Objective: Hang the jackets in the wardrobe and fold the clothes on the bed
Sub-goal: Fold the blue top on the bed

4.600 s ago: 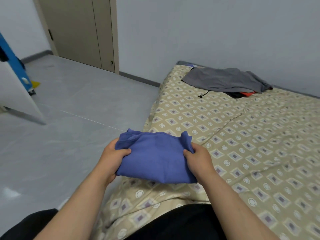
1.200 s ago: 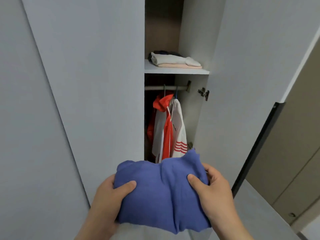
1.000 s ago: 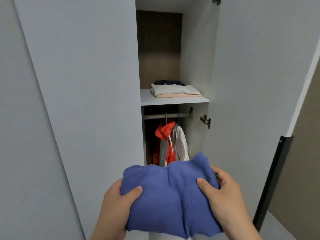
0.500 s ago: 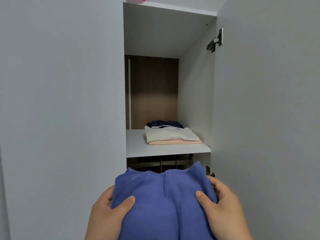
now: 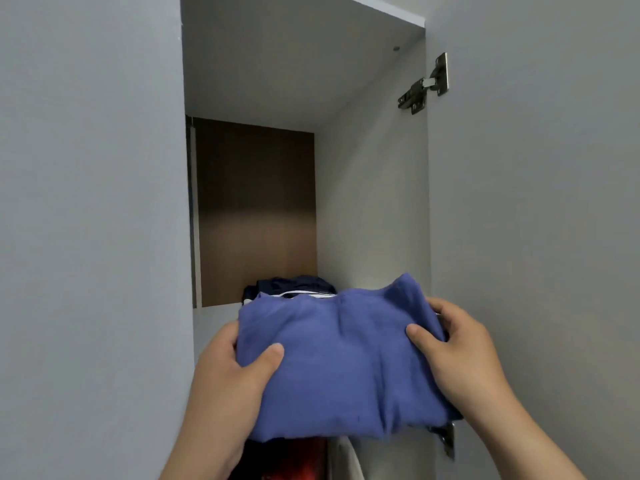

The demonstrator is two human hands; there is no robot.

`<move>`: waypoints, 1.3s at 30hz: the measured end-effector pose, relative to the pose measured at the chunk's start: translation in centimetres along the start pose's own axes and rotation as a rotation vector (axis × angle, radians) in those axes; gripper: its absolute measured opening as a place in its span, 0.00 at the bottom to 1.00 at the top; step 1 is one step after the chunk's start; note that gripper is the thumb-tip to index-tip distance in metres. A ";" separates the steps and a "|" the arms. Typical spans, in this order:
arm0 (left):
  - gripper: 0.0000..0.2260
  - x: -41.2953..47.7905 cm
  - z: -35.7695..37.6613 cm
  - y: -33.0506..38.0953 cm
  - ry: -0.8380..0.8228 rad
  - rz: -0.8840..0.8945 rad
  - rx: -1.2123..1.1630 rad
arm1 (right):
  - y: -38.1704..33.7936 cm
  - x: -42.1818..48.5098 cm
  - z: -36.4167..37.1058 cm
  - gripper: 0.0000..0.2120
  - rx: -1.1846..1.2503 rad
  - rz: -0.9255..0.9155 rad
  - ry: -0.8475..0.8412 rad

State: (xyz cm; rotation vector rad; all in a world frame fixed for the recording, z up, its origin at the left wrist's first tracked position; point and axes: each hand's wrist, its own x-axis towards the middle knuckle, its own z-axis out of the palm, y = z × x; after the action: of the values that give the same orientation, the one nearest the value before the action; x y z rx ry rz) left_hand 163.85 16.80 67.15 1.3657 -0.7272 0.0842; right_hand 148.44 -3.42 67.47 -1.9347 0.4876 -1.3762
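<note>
A folded blue garment (image 5: 343,358) is held up in front of the open wardrobe compartment (image 5: 256,209). My left hand (image 5: 232,372) grips its left edge, thumb on top. My right hand (image 5: 460,355) grips its right edge, thumb on top. The garment hides the shelf and most of the folded pile on it; only a dark navy garment (image 5: 289,285) with a white trim shows just behind its top edge. Below the blue garment a sliver of the hanging red jacket (image 5: 298,459) and white jacket (image 5: 346,459) shows.
The grey wardrobe panel (image 5: 93,220) stands close on the left. The open door (image 5: 533,202) stands on the right, with a metal hinge (image 5: 424,86) high up and another (image 5: 445,439) low down. The brown back panel (image 5: 256,216) closes the compartment.
I have carried the blue garment from the bed to the wardrobe. Over the last second both hands raised it to shelf height, where it covers the folded cream and peach pile.
</note>
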 end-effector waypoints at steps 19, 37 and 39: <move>0.08 17.5 6.6 -6.2 0.264 -0.468 0.094 | 8.7 18.9 12.8 0.13 -0.726 -0.007 -0.312; 0.28 16.7 7.0 -6.3 0.147 0.318 0.964 | 8.4 18.9 14.6 0.16 -0.766 -0.286 -0.230; 0.24 16.9 7.5 -7.0 -0.264 0.257 1.119 | 8.1 18.5 15.4 0.22 -0.644 -0.089 -0.511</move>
State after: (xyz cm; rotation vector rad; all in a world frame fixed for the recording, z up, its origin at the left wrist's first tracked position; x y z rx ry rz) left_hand 177.12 2.45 70.09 2.3595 -1.1501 0.5928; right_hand 170.23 -16.07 70.99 -2.7440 0.6435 -0.7567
